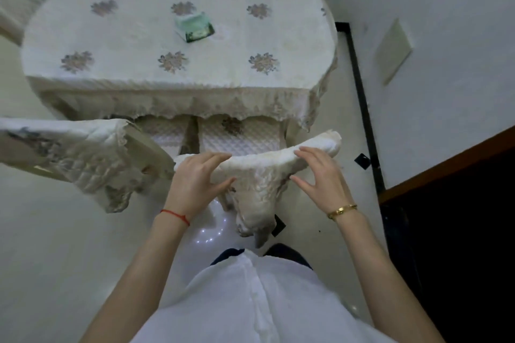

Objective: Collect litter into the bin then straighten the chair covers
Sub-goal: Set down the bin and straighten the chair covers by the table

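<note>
A cream quilted chair cover [262, 175] is draped over the backrest of the chair right in front of me, with a bunched lace end hanging down its near side. My left hand [195, 179] rests on the cover's left part, fingers spread over the top edge and thumb underneath. My right hand [317, 172] hovers at the cover's right part with fingers apart, fingertips touching the top edge. A second chair with a matching rumpled cover [72, 153] stands to the left. No bin or litter shows in view.
A table with a white flowered tablecloth [178, 64] fills the far side, and a green tissue pack [195, 26] lies on it. More covered chairs stand at the back. A white wall with a black strip [359, 97] runs along the right, with a dark wooden edge beyond.
</note>
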`<state>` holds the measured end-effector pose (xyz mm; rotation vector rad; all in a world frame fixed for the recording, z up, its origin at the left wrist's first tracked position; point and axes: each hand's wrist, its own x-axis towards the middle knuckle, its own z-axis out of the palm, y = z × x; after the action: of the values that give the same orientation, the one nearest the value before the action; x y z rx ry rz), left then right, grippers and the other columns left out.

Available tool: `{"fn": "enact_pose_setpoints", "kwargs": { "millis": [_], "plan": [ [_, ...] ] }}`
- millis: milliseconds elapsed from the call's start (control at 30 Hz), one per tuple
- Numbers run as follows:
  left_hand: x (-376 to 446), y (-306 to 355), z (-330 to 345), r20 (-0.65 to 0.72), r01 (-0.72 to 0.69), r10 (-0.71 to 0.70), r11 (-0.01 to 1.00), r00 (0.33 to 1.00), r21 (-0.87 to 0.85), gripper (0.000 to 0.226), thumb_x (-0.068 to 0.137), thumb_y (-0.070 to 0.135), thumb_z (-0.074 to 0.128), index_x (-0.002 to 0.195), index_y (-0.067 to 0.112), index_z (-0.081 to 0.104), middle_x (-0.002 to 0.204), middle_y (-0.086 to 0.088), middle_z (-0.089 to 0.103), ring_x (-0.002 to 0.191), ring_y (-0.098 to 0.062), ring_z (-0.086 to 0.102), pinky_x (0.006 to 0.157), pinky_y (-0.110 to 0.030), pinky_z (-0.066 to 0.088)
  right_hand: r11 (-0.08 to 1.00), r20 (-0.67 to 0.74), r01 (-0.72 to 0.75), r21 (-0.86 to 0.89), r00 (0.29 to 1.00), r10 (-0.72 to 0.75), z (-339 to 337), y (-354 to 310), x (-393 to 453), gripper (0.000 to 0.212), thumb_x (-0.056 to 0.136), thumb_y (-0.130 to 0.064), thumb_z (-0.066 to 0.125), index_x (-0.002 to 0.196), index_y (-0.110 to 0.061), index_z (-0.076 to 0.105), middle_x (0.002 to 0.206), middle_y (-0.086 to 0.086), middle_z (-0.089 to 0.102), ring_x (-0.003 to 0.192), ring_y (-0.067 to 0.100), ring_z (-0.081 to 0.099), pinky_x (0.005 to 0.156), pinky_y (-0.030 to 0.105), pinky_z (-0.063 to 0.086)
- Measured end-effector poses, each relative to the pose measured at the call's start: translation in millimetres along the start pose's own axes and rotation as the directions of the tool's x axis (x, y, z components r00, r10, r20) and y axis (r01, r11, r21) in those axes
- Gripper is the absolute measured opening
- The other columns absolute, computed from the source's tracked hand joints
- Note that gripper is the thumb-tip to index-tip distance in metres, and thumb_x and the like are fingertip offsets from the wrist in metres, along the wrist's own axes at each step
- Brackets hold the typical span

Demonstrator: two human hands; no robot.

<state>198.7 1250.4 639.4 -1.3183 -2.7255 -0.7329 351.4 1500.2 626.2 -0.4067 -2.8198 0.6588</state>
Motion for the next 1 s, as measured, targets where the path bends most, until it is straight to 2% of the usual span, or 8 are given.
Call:
{"fn": "enact_pose_setpoints", "kwargs": {
  "millis": [200, 333, 400, 500, 600, 733, 867, 1000],
  "plan": [
    [18, -21, 16, 0.089, 0.036, -0.033, 0.999, 0.995, -0.037, 0.049, 0.079, 0.042, 0.076, 0.12, 0.018, 0.066, 0.116, 0.002, 0.068, 0.105, -0.016, 0.064, 0.092, -0.036, 0.049, 1.0, 0.108, -0.007, 0.02, 0.994, 0.004, 15, 14, 30, 0.057, 0.079, -0.039, 0.072, 0.127, -0.015, 0.054, 0.13, 0.002, 0.054, 0.125, 0.018, 0.046, 0.109, 0.04, 0.036],
    [31, -33, 28, 0.153, 0.056, -0.048, 0.997, 0.987, -0.053, 0.052, 0.073, 0.04, 0.08, 0.118, 0.017, 0.067, 0.11, 0.001, 0.07, 0.1, -0.019, 0.065, 0.086, -0.033, 0.05, 1.0, 0.155, 0.012, 0.01, 0.988, -0.013, 24, 25, 48, 0.055, 0.076, -0.039, 0.075, 0.124, -0.017, 0.056, 0.124, -0.001, 0.059, 0.12, 0.019, 0.05, 0.108, 0.042, 0.034],
    [36, -40, 34, 0.177, 0.07, -0.056, 0.995, 0.983, -0.071, 0.053, 0.069, 0.041, 0.082, 0.115, 0.018, 0.069, 0.105, 0.001, 0.072, 0.094, -0.019, 0.066, 0.081, -0.031, 0.05, 1.0, 0.177, 0.031, 0.002, 0.984, -0.031, 29, 30, 58, 0.048, 0.076, -0.038, 0.075, 0.117, -0.019, 0.059, 0.114, -0.002, 0.062, 0.11, 0.02, 0.053, 0.103, 0.038, 0.036],
    [42, -50, 44, 0.231, 0.082, -0.053, 0.99, 0.971, -0.114, 0.054, 0.069, 0.046, 0.081, 0.116, 0.022, 0.069, 0.106, 0.004, 0.072, 0.096, -0.016, 0.066, 0.08, -0.026, 0.048, 0.998, 0.225, 0.056, -0.006, 0.973, -0.053, 33, 38, 72, 0.04, 0.073, -0.044, 0.075, 0.106, -0.024, 0.063, 0.1, -0.003, 0.064, 0.096, 0.02, 0.055, 0.087, 0.03, 0.035],
    [46, -60, 49, 0.255, 0.086, -0.037, 0.979, 0.966, -0.183, 0.05, 0.069, 0.047, 0.08, 0.113, 0.027, 0.07, 0.105, 0.009, 0.073, 0.094, -0.009, 0.066, 0.077, -0.019, 0.045, 0.998, 0.284, 0.053, 0.038, 0.957, -0.062, 33, 45, 83, 0.041, 0.07, -0.051, 0.075, 0.102, -0.027, 0.065, 0.1, -0.006, 0.068, 0.094, 0.018, 0.059, 0.087, 0.035, 0.041],
    [48, -67, 51, 0.261, 0.079, -0.008, 0.962, 0.965, -0.263, 0.045, 0.072, 0.051, 0.077, 0.111, 0.032, 0.071, 0.101, 0.015, 0.073, 0.091, -0.002, 0.066, 0.076, -0.021, 0.051, 0.995, 0.261, 0.033, 0.097, 0.964, -0.057, 36, 50, 85, 0.039, 0.067, -0.046, 0.08, 0.099, -0.026, 0.069, 0.099, -0.009, 0.069, 0.095, 0.016, 0.06, 0.089, 0.034, 0.042],
    [52, -72, 51, 0.236, 0.077, -0.008, 0.955, 0.972, -0.285, 0.047, 0.072, 0.056, 0.07, 0.112, 0.032, 0.072, 0.104, 0.016, 0.073, 0.097, 0.0, 0.067, 0.081, -0.021, 0.052, 0.992, 0.213, 0.046, 0.119, 0.975, -0.071, 39, 50, 87, 0.041, 0.065, -0.042, 0.083, 0.099, -0.021, 0.07, 0.098, -0.006, 0.07, 0.093, 0.017, 0.061, 0.088, 0.035, 0.041],
    [65, -84, 47, 0.226, 0.06, 0.004, 0.96, 0.974, -0.275, 0.044, 0.072, 0.055, 0.072, 0.11, 0.033, 0.073, 0.097, 0.015, 0.075, 0.088, 0.001, 0.068, 0.074, -0.011, 0.048, 0.992, 0.193, 0.031, 0.126, 0.98, -0.055, 42, 45, 100, 0.04, 0.065, -0.038, 0.084, 0.098, -0.021, 0.071, 0.098, -0.005, 0.071, 0.092, 0.018, 0.061, 0.088, 0.036, 0.042]
  ]
}}
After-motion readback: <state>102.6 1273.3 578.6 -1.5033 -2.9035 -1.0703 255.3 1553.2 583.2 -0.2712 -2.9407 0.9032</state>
